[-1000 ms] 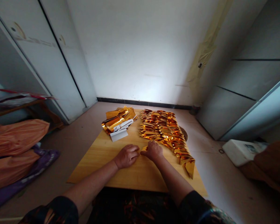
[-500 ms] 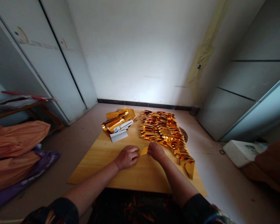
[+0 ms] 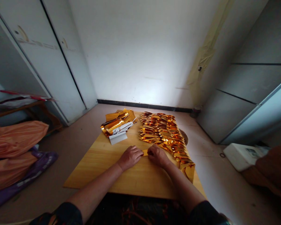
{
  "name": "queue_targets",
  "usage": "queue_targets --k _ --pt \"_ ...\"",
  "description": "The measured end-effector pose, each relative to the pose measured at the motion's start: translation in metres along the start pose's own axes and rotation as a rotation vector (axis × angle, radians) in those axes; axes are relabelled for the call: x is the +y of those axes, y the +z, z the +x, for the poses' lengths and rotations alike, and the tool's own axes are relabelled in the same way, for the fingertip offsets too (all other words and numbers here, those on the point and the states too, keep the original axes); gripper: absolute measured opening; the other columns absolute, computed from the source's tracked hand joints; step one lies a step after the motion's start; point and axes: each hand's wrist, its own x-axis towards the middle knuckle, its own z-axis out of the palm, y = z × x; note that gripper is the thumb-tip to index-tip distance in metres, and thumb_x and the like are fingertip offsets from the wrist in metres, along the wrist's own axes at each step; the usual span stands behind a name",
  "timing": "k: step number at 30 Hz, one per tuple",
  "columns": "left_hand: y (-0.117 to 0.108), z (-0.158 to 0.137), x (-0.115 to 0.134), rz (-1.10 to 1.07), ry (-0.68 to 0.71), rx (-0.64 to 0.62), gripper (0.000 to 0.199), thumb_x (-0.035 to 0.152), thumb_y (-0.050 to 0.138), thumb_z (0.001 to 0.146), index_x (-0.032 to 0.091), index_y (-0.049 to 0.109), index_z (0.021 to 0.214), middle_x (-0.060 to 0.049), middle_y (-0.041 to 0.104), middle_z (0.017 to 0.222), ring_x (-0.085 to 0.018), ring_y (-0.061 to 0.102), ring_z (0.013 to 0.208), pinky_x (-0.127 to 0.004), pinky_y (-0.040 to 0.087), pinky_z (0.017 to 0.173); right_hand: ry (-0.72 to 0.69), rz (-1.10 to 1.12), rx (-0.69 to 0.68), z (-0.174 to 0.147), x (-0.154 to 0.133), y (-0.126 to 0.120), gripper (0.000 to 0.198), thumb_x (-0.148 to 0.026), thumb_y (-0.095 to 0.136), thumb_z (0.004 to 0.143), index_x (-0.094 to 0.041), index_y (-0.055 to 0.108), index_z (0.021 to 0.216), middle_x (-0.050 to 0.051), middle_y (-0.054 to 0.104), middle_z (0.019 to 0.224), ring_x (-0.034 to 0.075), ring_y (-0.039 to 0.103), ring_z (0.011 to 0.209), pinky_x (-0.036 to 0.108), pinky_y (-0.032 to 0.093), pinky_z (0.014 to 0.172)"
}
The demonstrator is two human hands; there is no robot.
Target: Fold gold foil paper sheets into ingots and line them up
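Between my hands, low over the wooden board, is a small piece of gold foil paper (image 3: 145, 152). The fingers of my left hand (image 3: 131, 157) are closed on its left end. My right hand (image 3: 157, 155) grips the other end, its fingers curled so that part of the paper is hidden. Just beyond and to the right lie rows of folded gold foil pieces (image 3: 160, 128), overlapping one another. Farther left is a loose heap of gold foil sheets (image 3: 119, 122), with folded white-backed paper (image 3: 118, 138) at its front.
The wooden tabletop (image 3: 96, 165) stands close before me, near a white wall (image 3: 140, 62). Grey cabinets (image 3: 61, 62) rise at the left, and a grey fridge-like unit (image 3: 243, 81) at the right. Orange cloth or bags (image 3: 18, 134) lie at left; a white box (image 3: 239, 156) sits at right.
My left hand has moved right and now closes on the foil paper's left end, where a gap showed before. My right hand keeps its hold. The view has shifted slightly.
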Motion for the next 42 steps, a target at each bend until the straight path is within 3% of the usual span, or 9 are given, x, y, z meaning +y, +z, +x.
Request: queue_targets --k 12,22,26,30,32,35,39,42 --pt "0.011 0.008 0.001 -0.092 -0.201 0.19 0.028 0.007 0.046 0.084 0.019 0.068 0.095 -0.005 0.071 0.084 -0.017 0.063 0.08 -0.029 0.051 0.074 -0.042 0.016 0.023 -0.004 -0.001 -0.005 0.017 -0.02 0.054 0.085 -0.019 0.069 0.092 0.003 0.064 0.089 0.013 0.057 0.08 0.021 0.041 0.073" --pt "0.024 0.022 0.012 -0.496 -0.598 0.408 0.014 0.016 0.055 0.076 0.016 0.066 0.085 -0.005 0.067 0.085 -0.016 0.063 0.08 -0.028 0.052 0.073 0.118 0.312 0.167 0.004 -0.003 0.011 0.012 -0.018 0.059 0.078 -0.016 0.069 0.084 0.003 0.068 0.084 0.015 0.06 0.078 0.023 0.045 0.072" --pt "0.024 0.028 0.018 -0.704 -0.777 0.455 0.022 0.019 0.058 0.07 0.016 0.06 0.091 0.0 0.064 0.079 -0.014 0.059 0.07 -0.025 0.049 0.067 0.155 0.438 0.167 0.006 -0.008 0.015 0.014 -0.023 0.06 0.078 -0.015 0.069 0.085 0.004 0.069 0.084 0.016 0.061 0.078 0.024 0.046 0.07" --pt "0.02 0.032 0.024 -0.777 -0.832 0.456 0.021 0.022 0.058 0.068 0.017 0.058 0.088 0.003 0.057 0.071 -0.012 0.054 0.064 -0.023 0.045 0.062 0.162 0.555 0.133 0.004 -0.011 0.012 0.016 -0.028 0.059 0.079 -0.016 0.068 0.085 0.003 0.069 0.084 0.016 0.062 0.078 0.023 0.047 0.07" --pt "0.018 0.032 0.027 -0.804 -0.841 0.426 0.018 0.023 0.057 0.068 0.018 0.056 0.085 0.004 0.053 0.066 -0.011 0.05 0.059 -0.022 0.042 0.058 0.18 0.583 0.091 0.003 -0.012 0.009 0.018 -0.03 0.057 0.08 -0.016 0.066 0.084 0.002 0.068 0.078 0.014 0.061 0.07 0.022 0.046 0.063" --pt "0.015 0.033 0.031 -0.862 -0.821 0.381 0.015 0.023 0.054 0.07 0.018 0.054 0.085 0.005 0.052 0.064 -0.011 0.049 0.057 -0.021 0.04 0.056 0.19 0.534 0.047 0.002 -0.012 0.007 0.02 -0.03 0.05 0.084 -0.016 0.063 0.08 0.0 0.064 0.07 0.012 0.056 0.058 0.02 0.042 0.054" --pt "0.017 0.033 0.035 -0.857 -0.749 0.367 0.011 0.021 0.053 0.072 0.019 0.051 0.083 0.001 0.059 0.078 -0.013 0.056 0.071 -0.024 0.046 0.066 0.075 0.239 0.087 0.002 -0.012 0.006 0.022 -0.027 0.046 0.088 -0.018 0.061 0.074 0.001 0.065 0.074 0.013 0.058 0.067 0.02 0.04 0.062" --pt "0.02 0.032 0.034 -0.806 -0.764 0.364 0.012 0.021 0.052 0.073 0.02 0.051 0.085 0.002 0.058 0.076 -0.014 0.057 0.071 -0.025 0.047 0.068 0.058 0.08 0.085 0.004 -0.012 0.009 0.022 -0.025 0.043 0.091 -0.02 0.061 0.078 0.002 0.066 0.078 0.013 0.059 0.068 0.021 0.039 0.063"
